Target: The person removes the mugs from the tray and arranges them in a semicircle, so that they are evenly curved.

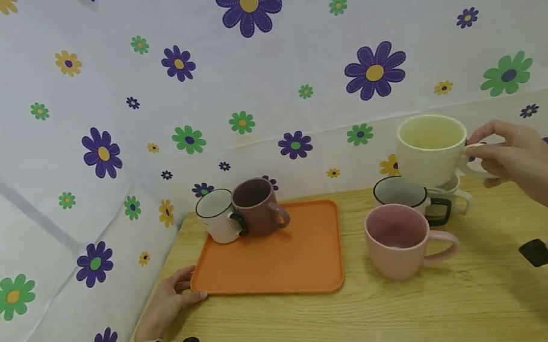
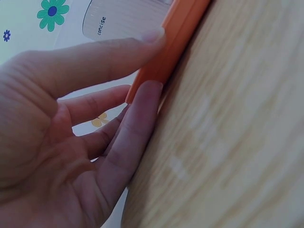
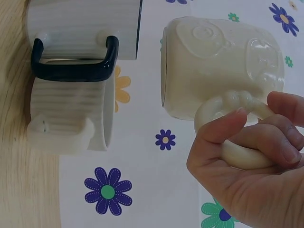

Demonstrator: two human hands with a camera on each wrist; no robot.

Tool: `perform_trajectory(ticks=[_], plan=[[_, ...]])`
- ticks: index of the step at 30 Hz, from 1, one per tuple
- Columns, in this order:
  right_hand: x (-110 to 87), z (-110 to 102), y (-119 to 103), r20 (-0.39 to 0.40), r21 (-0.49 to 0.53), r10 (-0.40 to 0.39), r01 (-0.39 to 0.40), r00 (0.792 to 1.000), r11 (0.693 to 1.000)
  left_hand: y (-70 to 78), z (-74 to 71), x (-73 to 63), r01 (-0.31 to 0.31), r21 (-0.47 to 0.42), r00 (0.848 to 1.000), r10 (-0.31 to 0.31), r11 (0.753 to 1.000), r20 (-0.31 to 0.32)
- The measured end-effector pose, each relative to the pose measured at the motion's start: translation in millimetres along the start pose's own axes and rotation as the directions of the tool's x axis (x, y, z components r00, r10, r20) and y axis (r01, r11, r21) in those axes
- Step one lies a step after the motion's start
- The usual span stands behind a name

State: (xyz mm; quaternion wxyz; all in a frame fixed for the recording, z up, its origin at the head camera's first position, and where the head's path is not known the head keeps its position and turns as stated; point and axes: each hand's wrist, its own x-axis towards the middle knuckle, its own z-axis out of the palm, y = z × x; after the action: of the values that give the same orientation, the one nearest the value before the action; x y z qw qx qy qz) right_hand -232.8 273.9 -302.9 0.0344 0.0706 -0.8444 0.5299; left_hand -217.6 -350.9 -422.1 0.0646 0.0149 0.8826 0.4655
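Note:
My right hand [image 1: 522, 161] grips the handle of a cream mug [image 1: 430, 152] and holds it up above the other mugs at the right. In the right wrist view, raised shapes show on the side of this cream mug [image 3: 223, 66], and fingers curl through its handle. At the front left corner of an orange tray [image 1: 274, 263], my left hand [image 1: 167, 303] pinches the rim. The left wrist view shows the thumb on top of the tray edge [image 2: 164, 61] and fingers beneath it. On the tray's back left stand a white mug [image 1: 218, 217] with black handle and a brown mug [image 1: 256, 207].
Right of the tray, on the wooden table [image 1: 303, 337], stand a pink mug [image 1: 397, 247], a black-rimmed white mug [image 1: 399, 193] and a small ribbed white mug [image 3: 71, 111]. A flowered cloth [image 1: 307, 49] hangs behind the table and along its left side.

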Motion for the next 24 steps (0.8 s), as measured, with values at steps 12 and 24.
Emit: perform_trajectory(ticks=[12, 24], plan=[[-14.1, -3, 11, -0.032, 0.032, 0.015, -0.013, 0.999, 0.999, 1.8, 1.2, -0.4, 0.018, -0.025, 1.0, -0.018, 1.0, -0.006], [-23.3, -2, 26, -0.087, 0.061, 0.001, 0.004, 0.996, 0.998, 4.3, 0.6, -0.7, 0.012, -0.02, 1.0, -0.012, 1.0, -0.012]])
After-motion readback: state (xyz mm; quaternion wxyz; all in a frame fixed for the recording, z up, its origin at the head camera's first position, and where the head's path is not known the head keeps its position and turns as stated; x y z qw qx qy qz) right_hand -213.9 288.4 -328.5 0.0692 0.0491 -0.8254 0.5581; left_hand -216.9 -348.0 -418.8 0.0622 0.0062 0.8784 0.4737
